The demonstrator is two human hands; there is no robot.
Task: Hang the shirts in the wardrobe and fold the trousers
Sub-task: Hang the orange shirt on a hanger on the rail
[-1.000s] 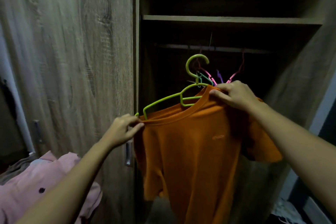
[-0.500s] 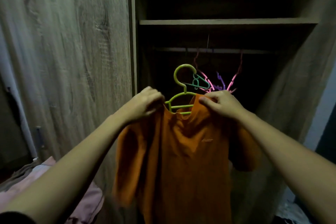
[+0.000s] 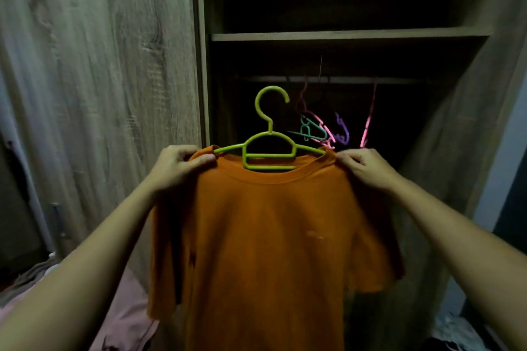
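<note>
Forearms: both bare, reaching in from the lower corners toward the middle of the view.
Pink fabric: a crumpled pink cloth heap [image 3: 125, 319] lies at the lower left, below the left forearm; what it rests on is too dark to tell.
Shirt: an orange short-sleeved cotton T-shirt [image 3: 271, 236] hangs front-on between the hands, on the hanger, in front of the open wardrobe compartment. Both sleeves droop and the hem runs off the bottom edge.
Left hand: the left hand [image 3: 176, 168] has its fingers curled and thumb pressed down, pinching the shirt's shoulder seam beside the collar.
Right hand: the right hand [image 3: 368, 169] has curled fingers gripping the opposite shoulder seam at the same height.
Hanger: a lime-green plastic hanger [image 3: 269, 134] sits inside the collar, its arms running under the fabric at each hand. The hook stands upright and free, below the rail and touching nothing.
Door: a grey-brown wood-grain wardrobe door [image 3: 99, 94] fills the left.
Spare hangers: a cluster of pink, teal and purple plastic hangers [image 3: 346, 132] dangles behind the shirt's right shoulder.
Rail: a dim horizontal hanging rail [image 3: 399, 80] spans the dark compartment.
Shelf: a wooden wardrobe shelf [image 3: 342, 36] crosses above the rail.
</note>
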